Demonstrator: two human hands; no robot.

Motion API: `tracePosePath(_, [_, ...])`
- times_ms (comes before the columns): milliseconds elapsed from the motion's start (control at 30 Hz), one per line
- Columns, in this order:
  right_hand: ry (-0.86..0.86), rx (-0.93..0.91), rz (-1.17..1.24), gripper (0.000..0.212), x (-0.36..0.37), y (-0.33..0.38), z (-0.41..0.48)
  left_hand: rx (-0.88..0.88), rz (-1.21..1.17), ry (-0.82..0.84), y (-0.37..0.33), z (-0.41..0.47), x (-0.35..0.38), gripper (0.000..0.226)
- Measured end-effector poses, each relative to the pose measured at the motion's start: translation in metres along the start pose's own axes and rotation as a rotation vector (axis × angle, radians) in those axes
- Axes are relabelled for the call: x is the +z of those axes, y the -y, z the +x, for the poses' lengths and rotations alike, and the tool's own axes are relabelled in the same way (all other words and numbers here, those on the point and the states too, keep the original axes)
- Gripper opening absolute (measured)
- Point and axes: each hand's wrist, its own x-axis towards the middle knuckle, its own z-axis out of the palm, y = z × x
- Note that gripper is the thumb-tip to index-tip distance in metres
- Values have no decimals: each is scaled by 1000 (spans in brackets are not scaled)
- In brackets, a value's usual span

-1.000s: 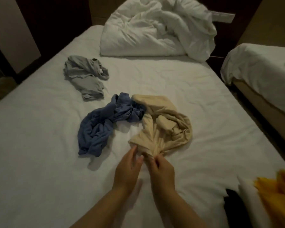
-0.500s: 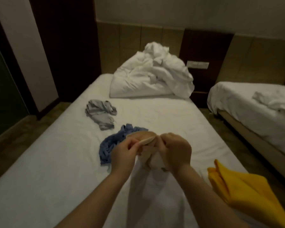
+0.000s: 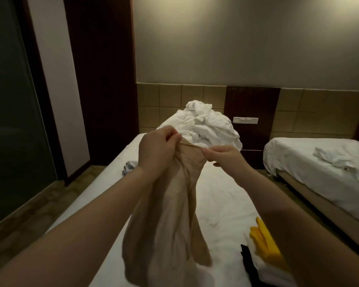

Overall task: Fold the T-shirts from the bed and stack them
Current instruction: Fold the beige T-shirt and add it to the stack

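Note:
A beige T-shirt [image 3: 170, 214] hangs bunched in the air above the bed [image 3: 222, 195]. My left hand [image 3: 155, 150] grips its top edge with curled fingers. Just to the right, my right hand [image 3: 224, 154] pinches the same edge. A grey T-shirt [image 3: 130, 165] peeks out crumpled behind my left forearm. At the lower right lies a stack of folded shirts, with a yellow one [image 3: 263, 243] on top, then white and a black one [image 3: 250, 264]. The blue shirt is hidden behind the beige one.
A heap of white duvet [image 3: 205, 127] sits at the head of the bed. A second bed [image 3: 323, 162] stands to the right across a narrow gap. Floor and a dark glass door [image 3: 13, 121] are on the left.
Both hands lifted the beige T-shirt off the mattress up to chest height, and it now hangs down. My view tilted up toward the wall.

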Motion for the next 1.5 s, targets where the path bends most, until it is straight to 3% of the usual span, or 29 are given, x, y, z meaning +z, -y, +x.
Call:
tracePosePath(167, [159, -56, 69, 24, 2, 28, -25, 76, -41, -24, -22, 0, -17, 18])
tracePosePath(267, [351, -58, 69, 30, 12, 48, -38, 0, -285, 41, -33, 3, -28, 19])
tracePosePath(333, [378, -16, 37, 41, 18, 56, -42, -67, -437, 79, -40, 1, -35, 21])
tracePosePath(500, [105, -167, -343, 21, 20, 56, -43, -231, -833, 112, -50, 0, -58, 20])
tracePosePath(633, [-90, -210, -323, 43, 31, 53, -37, -322, -1103, 174, -54, 4, -70, 20])
tracePosePath(667, [-103, -197, -296, 44, 34, 54, -36, -314, -1100, 204, -55, 4, -70, 20])
tracePosePath(767, [-175, -268, -198, 19, 37, 60, -33, -310, -1065, 241, -55, 0, -66, 19])
tracePosePath(833, [-280, -285, -112, 26, 33, 62, -31, -347, -1059, 237, -48, -2, -66, 15])
tracePosePath(933, [-331, -171, 190, 24, 21, 72, -31, -415, -1062, 297, -27, -9, -69, 16])
tracePosePath(1000, [-276, -98, 406, 24, 11, 80, -32, -473, -1065, 366, -12, -19, -68, 29])
tracePosePath(1067, [-255, -80, 436, 23, 3, 88, -31, -526, -1040, 376, 0, -28, -66, 33])
tracePosePath(1233, [-163, -25, 763, 25, -17, 98, -26, -747, -1182, 212, 32, -32, -73, 30])
tracePosePath(1433, [132, 10, 856, 31, -11, 97, -29, -673, -749, 386, 23, -37, -63, 20])
tracePosePath(1500, [251, 49, 853, 32, -2, 97, -32, -607, -609, 477, 11, -38, -51, 28])
